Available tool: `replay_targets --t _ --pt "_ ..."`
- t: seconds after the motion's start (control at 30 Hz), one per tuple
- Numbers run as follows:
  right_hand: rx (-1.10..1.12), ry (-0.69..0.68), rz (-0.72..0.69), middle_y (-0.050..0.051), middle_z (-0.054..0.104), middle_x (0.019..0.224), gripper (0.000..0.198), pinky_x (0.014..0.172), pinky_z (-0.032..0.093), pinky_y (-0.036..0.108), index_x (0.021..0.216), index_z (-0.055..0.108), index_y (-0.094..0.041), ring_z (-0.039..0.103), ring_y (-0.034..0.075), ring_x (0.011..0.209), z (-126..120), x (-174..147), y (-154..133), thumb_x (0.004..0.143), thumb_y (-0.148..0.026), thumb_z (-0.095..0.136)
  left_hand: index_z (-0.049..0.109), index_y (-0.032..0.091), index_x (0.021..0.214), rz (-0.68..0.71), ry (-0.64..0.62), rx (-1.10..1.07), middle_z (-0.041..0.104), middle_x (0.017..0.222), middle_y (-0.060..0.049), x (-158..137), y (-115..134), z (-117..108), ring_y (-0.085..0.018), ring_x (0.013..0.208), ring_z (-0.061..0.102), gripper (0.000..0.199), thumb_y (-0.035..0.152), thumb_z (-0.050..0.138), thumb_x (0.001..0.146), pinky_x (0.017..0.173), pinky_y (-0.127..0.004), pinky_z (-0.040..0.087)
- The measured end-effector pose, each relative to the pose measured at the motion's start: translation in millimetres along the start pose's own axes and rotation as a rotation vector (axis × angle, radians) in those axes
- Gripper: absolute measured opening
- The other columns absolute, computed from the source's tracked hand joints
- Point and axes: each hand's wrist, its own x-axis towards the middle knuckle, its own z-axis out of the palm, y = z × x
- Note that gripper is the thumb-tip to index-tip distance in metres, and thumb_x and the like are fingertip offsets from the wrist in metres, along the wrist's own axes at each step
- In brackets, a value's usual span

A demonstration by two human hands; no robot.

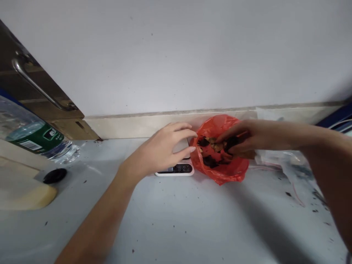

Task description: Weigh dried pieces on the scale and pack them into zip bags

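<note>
Your right hand reaches into the red plastic bag from its right side, thumb and fingers curved apart around dark pieces; you cannot tell from here whether they pinch one. Your left hand arches in from the bag's left, thumb and index finger parted in a wide curve, their tips at the bag's left rim; whether they press on the plastic is unclear.

The bag stands open on the pale tabletop, its rim crumpled outward. Inside it you have dark brown, dried-looking pieces, with a lighter tan piece among them. Just left of the bag, partly under your left hand, sits a white digital scale, its black button strip facing you; the display is too blurred to read.

Right of the bag, beyond your right wrist, clear plastic bags lie crumpled, one with a red seal line. Well left of the bag are a clear bottle with a green label, a black round cap and, nearer you, a blurred cream-coloured container. Farther off to the bag's left, a metal handle is fixed to a brown panel. Behind the bag run a cream skirting strip and a white wall. Small dark flecks dot the tabletop in front of the bag.
</note>
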Motion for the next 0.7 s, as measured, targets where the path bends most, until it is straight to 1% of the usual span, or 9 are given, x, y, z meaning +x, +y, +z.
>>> replay_targets --t 0.07,0.1,0.17,0.23,0.3,0.4,0.47,0.6,0.7 --pt "0.066 -0.018 -0.059 0.003 0.070 0.073 0.038 0.055 0.047 0.027 0.098 0.085 -0.022 0.055 0.016 0.061 -8 -7 -2 0.072 -0.043 0.066 0.071 0.022 0.127 -0.027 -0.024 0.011 0.067 0.141 -0.007 -3 -5 -11 -0.024 0.129 0.062 0.032 0.034 0.054 0.102 0.110 -0.037 0.050" --pt "0.093 -0.019 -0.081 0.002 0.070 0.071 0.040 0.054 0.047 0.027 0.102 0.085 -0.023 0.055 0.015 0.060 -11 -10 -4 0.073 -0.044 0.067 0.071 0.023 0.127 -0.051 -0.045 0.022 0.069 0.139 -0.006 -5 -8 -16 -0.025 0.128 0.063 0.034 0.036 0.053 0.102 0.109 -0.037 0.050" --pt "0.134 0.026 -0.141 0.001 0.073 0.074 0.041 0.054 0.048 0.026 0.108 0.086 -0.027 0.058 0.015 0.061 -16 -12 -13 0.074 -0.043 0.069 0.071 0.024 0.129 -0.141 -0.097 0.062 0.070 0.136 -0.006 -10 -16 -28 -0.027 0.126 0.063 0.039 0.043 0.052 0.101 0.108 -0.039 0.049" --pt "0.186 0.043 -0.234 0.001 0.079 0.089 0.039 0.061 0.052 0.025 0.110 0.085 -0.030 0.067 0.016 0.072 -18 -8 -24 0.074 -0.041 0.074 0.067 0.025 0.136 -0.279 -0.166 0.114 0.069 0.140 -0.007 -16 -24 -39 -0.029 0.129 0.061 0.048 0.051 0.053 0.099 0.109 -0.040 0.048" --pt "0.245 0.032 -0.326 0.001 0.080 0.104 0.039 0.070 0.057 0.026 0.112 0.085 -0.032 0.072 0.019 0.087 -16 1 -39 0.074 -0.039 0.076 0.063 0.024 0.142 -0.418 -0.258 0.151 0.065 0.147 -0.007 -22 -32 -47 -0.030 0.135 0.058 0.055 0.054 0.052 0.097 0.111 -0.040 0.046" --pt "0.276 0.050 -0.396 0.002 0.080 0.110 0.039 0.080 0.059 0.030 0.115 0.083 -0.030 0.073 0.022 0.097 -4 23 -61 0.077 -0.036 0.077 0.058 0.025 0.148 -0.560 -0.392 0.151 0.060 0.154 -0.006 -28 -41 -55 -0.029 0.139 0.055 0.060 0.055 0.050 0.096 0.112 -0.037 0.045" --pt "0.254 0.089 -0.380 0.002 0.080 0.106 0.037 0.079 0.058 0.030 0.115 0.082 -0.028 0.073 0.021 0.094 9 40 -73 0.078 -0.030 0.076 0.056 0.027 0.150 -0.634 -0.460 0.152 0.059 0.156 -0.006 -30 -45 -57 -0.028 0.138 0.057 0.062 0.054 0.051 0.095 0.110 -0.036 0.046" --pt "0.150 0.084 -0.162 0.000 0.077 0.083 0.040 0.060 0.050 0.025 0.116 0.080 -0.026 0.067 0.016 0.071 38 70 -89 0.080 -0.013 0.068 0.051 0.031 0.154 -0.770 -0.550 0.199 0.058 0.157 -0.007 -32 -52 -57 -0.029 0.134 0.060 0.063 0.052 0.053 0.095 0.109 -0.039 0.047" --pt "0.027 0.058 -0.056 0.000 0.075 0.077 0.045 0.057 0.045 0.022 0.117 0.081 -0.024 0.064 0.014 0.065 54 82 -93 0.079 -0.007 0.064 0.051 0.032 0.154 -0.809 -0.566 0.194 0.059 0.155 -0.008 -32 -57 -53 -0.029 0.134 0.062 0.062 0.051 0.055 0.095 0.108 -0.038 0.048"
